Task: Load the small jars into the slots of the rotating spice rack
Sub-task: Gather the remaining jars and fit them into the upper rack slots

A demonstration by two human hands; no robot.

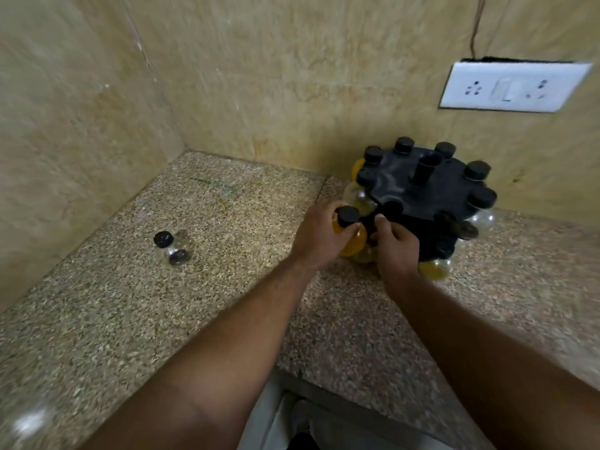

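- Nearest the camera, two bare forearms reach forward over the speckled stone counter point(181, 319), whose front edge runs along the bottom right of the view; light trousers show below that edge.
- The left hand point(319, 237) is wrapped around a yellow-filled jar point(352, 237), fingers closed on its body; the jar stands roughly upright, long axis near vertical and leaning a little towards the camera's left, black cap point(348, 216) uppermost; it is held just at the near-left side of the rack.
- The right hand point(396, 246) sits just beside the left, fingers curled against the rack's lower edge; whether they grip anything I cannot tell, as the picture is blurred there; the two hands are close together, almost touching.
- The black rotating spice rack point(422, 190) stands on the counter near the back wall point(292, 76); capped jars ring its top disc, caps upward, a short central post rises from the middle, and more jars with yellow or clear bodies hang around its lower tier.
- Well apart to the left, a loose clear jar point(172, 248) with a black cap stands alone on the counter, tilted slightly in the wide lens, some dark contents at its base; open counter lies all around it up to the corner.
- Farthest off, a white switch plate point(513, 87) is on the back wall, above the rack, to the right.
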